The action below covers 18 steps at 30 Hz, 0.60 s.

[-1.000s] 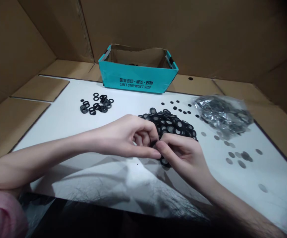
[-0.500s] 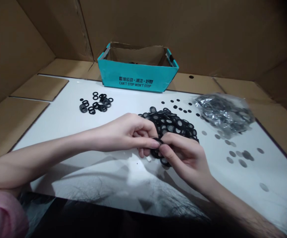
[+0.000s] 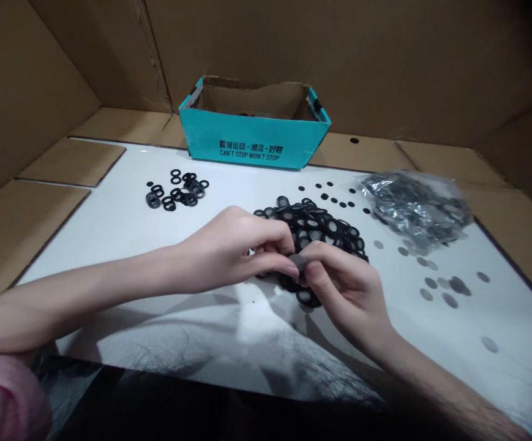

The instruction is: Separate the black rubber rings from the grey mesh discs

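Note:
In the head view, a small round grey disc (image 3: 297,262) is between my two hands, over the near edge of a pile of black rings with grey centres (image 3: 314,226). My left hand (image 3: 242,248) is closed, its thumb and forefinger at the disc's left edge. On the other side, the thumb and forefinger of my right hand (image 3: 346,282) pinch the disc. Whether a black ring is also inside the fingers is hidden.
Black open rings (image 3: 192,191) lie in a loose group at left. A turquoise box (image 3: 254,138) stands at the back. On the right are a clear plastic bag (image 3: 415,208) with dark pieces, small black discs (image 3: 324,196) and scattered grey discs (image 3: 450,300). Cardboard walls (image 3: 339,61) surround the table.
A black ring showed between my fingertips before; now a grey disc shows there. Both hands stay in nearly the same place, with the left fingers slightly shifted.

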Available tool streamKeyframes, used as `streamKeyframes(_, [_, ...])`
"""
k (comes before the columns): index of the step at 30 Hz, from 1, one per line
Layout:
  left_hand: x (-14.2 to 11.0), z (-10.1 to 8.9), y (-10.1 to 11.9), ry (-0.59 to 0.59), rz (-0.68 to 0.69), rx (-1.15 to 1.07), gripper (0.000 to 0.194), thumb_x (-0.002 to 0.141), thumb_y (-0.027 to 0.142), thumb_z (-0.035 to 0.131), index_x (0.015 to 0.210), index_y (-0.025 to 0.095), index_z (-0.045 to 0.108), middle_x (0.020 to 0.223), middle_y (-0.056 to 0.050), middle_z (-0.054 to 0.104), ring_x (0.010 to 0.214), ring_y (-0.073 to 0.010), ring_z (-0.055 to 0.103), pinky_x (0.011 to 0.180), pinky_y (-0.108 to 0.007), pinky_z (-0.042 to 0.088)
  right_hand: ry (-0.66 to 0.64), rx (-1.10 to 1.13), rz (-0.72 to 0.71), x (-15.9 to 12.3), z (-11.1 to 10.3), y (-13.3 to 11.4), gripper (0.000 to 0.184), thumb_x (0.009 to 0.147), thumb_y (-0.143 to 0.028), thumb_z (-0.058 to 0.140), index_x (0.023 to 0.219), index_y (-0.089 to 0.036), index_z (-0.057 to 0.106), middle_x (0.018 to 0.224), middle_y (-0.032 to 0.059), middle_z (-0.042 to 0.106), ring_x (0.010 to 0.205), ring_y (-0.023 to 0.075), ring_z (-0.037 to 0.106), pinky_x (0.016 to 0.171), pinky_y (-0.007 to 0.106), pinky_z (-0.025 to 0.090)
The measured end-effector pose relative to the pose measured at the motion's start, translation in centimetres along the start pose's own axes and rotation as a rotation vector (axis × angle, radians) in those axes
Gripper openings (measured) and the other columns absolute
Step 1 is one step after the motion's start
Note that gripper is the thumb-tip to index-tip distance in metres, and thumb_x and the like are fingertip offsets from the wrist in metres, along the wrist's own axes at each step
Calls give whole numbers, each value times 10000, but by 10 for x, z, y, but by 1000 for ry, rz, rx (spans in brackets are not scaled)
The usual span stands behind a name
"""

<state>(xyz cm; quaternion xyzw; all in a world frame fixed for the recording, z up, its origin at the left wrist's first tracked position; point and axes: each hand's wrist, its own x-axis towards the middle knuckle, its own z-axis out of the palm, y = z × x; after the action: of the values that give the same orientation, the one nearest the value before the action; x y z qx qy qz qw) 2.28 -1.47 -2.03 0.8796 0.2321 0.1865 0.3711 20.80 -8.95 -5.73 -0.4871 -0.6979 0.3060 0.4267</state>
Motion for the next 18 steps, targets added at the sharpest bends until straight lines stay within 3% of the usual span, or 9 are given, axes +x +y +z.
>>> streamKeyframes(4, [-1,1,0,-6,19,27,140,882,251,628,811,133,653,720,-1,694,620,-76,591,583,-165,414,51,-42,-29,-1,2,1,179,943,-276,482,810,-206,578,692,15,579,587,114,517,529,253,400])
streamKeyframes(9, [0,-2,3,-63,-35,-146,103,894,222,597,845,136,628,724,9,675,655,-69,599,591,-143,442,65,-96,-95,-2,2,2,158,931,-207,488,789,-206,557,672,3,570,581,110,508,540,252,397])
streamKeyframes(14, [2,-2,4,-89,-126,-309,111,880,223,602,842,120,589,695,19,636,627,-53,586,548,-121,443,16,-161,-209,1,0,1,121,905,-186,518,790,-200,552,655,3,559,579,111,499,534,244,392])
streamKeyframes(18, [2,-1,1,-99,-178,-360,116,852,226,623,837,119,580,723,8,624,636,-61,581,552,-135,455,-38,-138,-200,3,-1,1,173,900,-144,511,738,-191,553,624,3,549,567,105,487,526,234,385])
